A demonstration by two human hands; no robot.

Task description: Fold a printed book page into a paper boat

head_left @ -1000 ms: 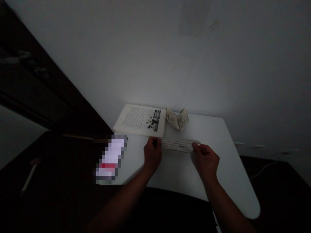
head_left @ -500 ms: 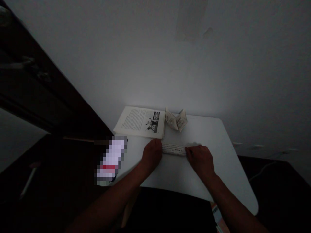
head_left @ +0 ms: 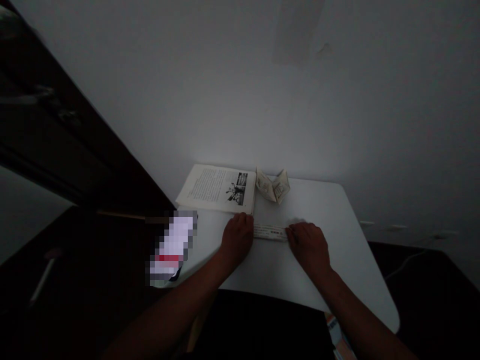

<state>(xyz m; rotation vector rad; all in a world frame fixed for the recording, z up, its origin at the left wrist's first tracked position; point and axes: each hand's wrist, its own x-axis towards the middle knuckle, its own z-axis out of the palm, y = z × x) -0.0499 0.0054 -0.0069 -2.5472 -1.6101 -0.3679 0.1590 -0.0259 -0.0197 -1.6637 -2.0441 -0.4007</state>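
The left hand (head_left: pixel 237 235) and right hand (head_left: pixel 307 245) lie palm-down on the white surface (head_left: pixel 337 240), fingers bent over the two ends of a narrow folded paper strip (head_left: pixel 270 232). Whether they pinch it or only press it, I cannot tell. Uneven pressure could skew the crease or tear the thin paper, and the dim light hides the edges.

At 11 o'clock from the strip lies an open book (head_left: pixel 217 187), at 12 o'clock a folded paper shape (head_left: pixel 273 186). All the print is too small to read.
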